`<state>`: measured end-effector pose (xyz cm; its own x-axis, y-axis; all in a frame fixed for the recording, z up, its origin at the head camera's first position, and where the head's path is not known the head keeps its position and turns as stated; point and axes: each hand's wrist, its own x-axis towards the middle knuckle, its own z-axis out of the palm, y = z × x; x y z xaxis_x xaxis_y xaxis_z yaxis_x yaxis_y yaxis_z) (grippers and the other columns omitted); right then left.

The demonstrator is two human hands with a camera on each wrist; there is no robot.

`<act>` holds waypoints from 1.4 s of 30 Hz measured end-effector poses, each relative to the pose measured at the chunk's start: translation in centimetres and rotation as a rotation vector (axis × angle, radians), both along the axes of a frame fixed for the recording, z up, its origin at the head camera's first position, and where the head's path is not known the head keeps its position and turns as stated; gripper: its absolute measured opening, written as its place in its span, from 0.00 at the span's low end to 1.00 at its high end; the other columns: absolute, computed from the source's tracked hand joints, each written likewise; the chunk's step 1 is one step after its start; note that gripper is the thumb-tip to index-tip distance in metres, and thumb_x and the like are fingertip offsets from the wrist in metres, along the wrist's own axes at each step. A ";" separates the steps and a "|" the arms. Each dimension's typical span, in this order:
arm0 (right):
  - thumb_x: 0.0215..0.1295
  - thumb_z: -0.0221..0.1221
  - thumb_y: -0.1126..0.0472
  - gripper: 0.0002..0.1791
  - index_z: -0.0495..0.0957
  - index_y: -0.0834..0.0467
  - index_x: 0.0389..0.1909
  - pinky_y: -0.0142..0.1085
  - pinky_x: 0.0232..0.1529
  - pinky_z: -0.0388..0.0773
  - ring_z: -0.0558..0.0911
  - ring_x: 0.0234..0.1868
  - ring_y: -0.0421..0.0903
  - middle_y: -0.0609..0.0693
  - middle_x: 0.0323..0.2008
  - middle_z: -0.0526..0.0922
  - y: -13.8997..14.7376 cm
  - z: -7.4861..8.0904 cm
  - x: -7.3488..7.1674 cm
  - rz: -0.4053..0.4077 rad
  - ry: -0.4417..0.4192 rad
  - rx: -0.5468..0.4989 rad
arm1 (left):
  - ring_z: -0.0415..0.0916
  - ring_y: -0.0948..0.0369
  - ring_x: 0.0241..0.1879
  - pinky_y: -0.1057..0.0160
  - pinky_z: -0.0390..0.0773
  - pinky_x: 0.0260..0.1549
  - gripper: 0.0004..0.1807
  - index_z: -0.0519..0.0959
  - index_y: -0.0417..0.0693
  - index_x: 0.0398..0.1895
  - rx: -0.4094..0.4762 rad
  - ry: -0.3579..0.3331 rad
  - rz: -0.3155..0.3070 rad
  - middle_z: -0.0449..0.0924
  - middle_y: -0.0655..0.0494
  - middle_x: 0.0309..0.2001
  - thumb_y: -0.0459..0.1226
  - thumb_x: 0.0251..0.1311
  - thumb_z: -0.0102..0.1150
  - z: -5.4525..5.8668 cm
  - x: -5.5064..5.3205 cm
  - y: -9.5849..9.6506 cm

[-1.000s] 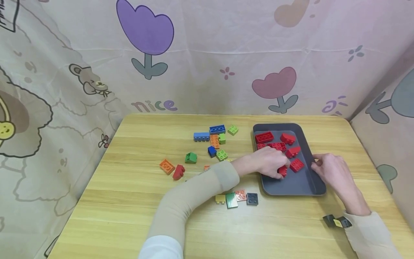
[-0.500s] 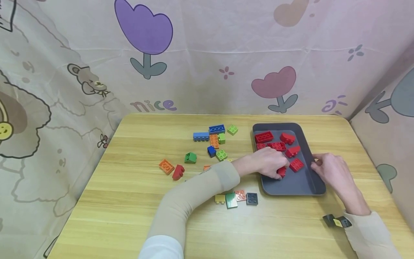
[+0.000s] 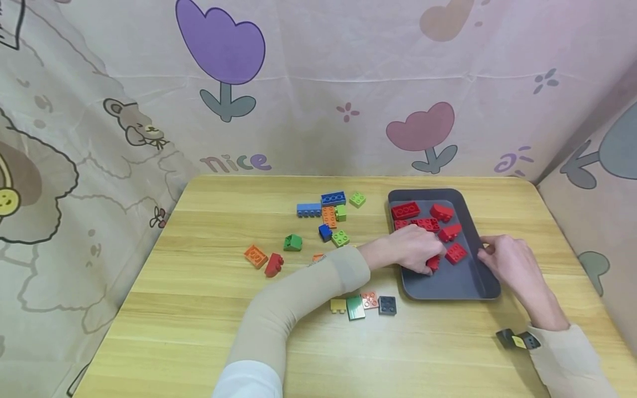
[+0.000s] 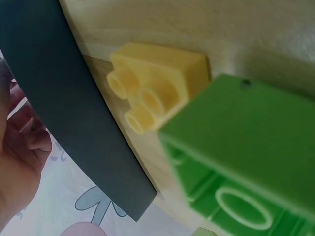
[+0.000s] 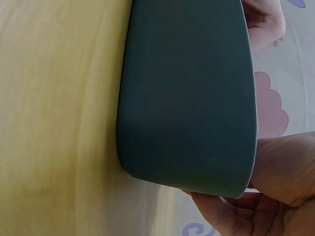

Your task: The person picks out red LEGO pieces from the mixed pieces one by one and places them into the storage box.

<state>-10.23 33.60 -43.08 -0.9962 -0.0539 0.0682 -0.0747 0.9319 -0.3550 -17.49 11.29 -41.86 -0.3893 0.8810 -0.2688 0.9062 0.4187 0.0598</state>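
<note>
My left hand (image 3: 414, 246) reaches into the dark grey tray (image 3: 460, 286) and grips a red toy brick (image 3: 433, 263), which its fingers partly hide. My right hand (image 3: 512, 264) pinches the tray's right rim, with thumb and fingers around the wall in the right wrist view. Around the left hand lie several other red bricks, among them a long red brick (image 3: 405, 210) at the back and a square red brick (image 3: 456, 253) beside the held one. In the left wrist view, the tray wall (image 4: 78, 103) hides part of my left hand (image 4: 22, 157).
Loose bricks lie left of the tray: a red brick (image 3: 274, 265), an orange brick (image 3: 256, 256), a green brick (image 3: 293, 242) and blue bricks behind. A black brick (image 3: 387, 305) sits near the tray's front left corner. My left sleeve (image 3: 303, 293) crosses the table, hiding some bricks.
My left hand and the red brick in it have shifted only slightly to the left. The right hand stays at the tray rim.
</note>
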 end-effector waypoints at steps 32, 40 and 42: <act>0.59 0.62 0.69 0.21 0.81 0.80 0.50 0.44 0.24 0.72 0.86 0.25 0.57 0.69 0.32 0.89 0.0 0.0 0.0 -0.001 0.011 -0.009 | 0.81 0.67 0.54 0.68 0.79 0.48 0.32 0.76 0.60 0.72 0.009 0.015 -0.017 0.83 0.62 0.64 0.60 0.69 0.64 2.7 -0.2 -4.9; 0.59 0.62 0.69 0.21 0.81 0.79 0.50 0.45 0.25 0.74 0.86 0.25 0.57 0.69 0.32 0.89 0.0 0.1 0.0 0.004 0.012 -0.014 | 0.83 0.64 0.56 0.67 0.82 0.54 0.30 0.79 0.52 0.69 0.006 -0.023 -0.007 0.84 0.57 0.64 0.57 0.71 0.63 4.0 -0.6 -7.6; 0.58 0.62 0.70 0.20 0.81 0.79 0.50 0.45 0.25 0.74 0.86 0.25 0.58 0.69 0.31 0.89 0.0 0.1 0.0 0.008 0.021 -0.012 | 0.82 0.61 0.63 0.64 0.81 0.60 0.32 0.77 0.51 0.71 0.009 -0.023 0.014 0.82 0.56 0.68 0.57 0.71 0.62 4.5 -0.8 -8.3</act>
